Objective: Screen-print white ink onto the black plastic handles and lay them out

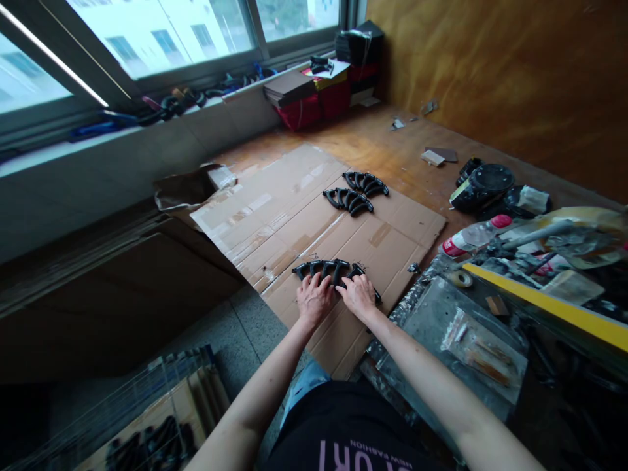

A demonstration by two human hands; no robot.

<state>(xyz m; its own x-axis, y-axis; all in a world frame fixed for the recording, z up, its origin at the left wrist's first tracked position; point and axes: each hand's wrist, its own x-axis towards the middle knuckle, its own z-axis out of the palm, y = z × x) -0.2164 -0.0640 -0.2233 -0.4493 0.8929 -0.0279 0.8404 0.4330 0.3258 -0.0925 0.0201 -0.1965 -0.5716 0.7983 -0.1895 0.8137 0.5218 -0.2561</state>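
Note:
On the cardboard sheet [289, 216] lies a row of black curved handle-like pieces [320, 267], set side by side. My left hand [314, 297] reaches over the middle of this row, its bent fingers gripping the near ends. Close to it on the right, my right hand [358, 296] has its fingers curled onto a black curved piece [357, 269] at the row's right end. My palms hide part of the row. Farther off are two more fanned groups of such pieces, a nearer group [349, 200] and a back group [367, 182].
Stacked boxes [314, 98] stand at the back by the window sill. To the right are a plastic bottle [475, 237], a tape roll [460, 279], a yellow edge bar [544, 302] and a clear bag [483, 350]. Below left, a wire crate [147, 386] holds black parts.

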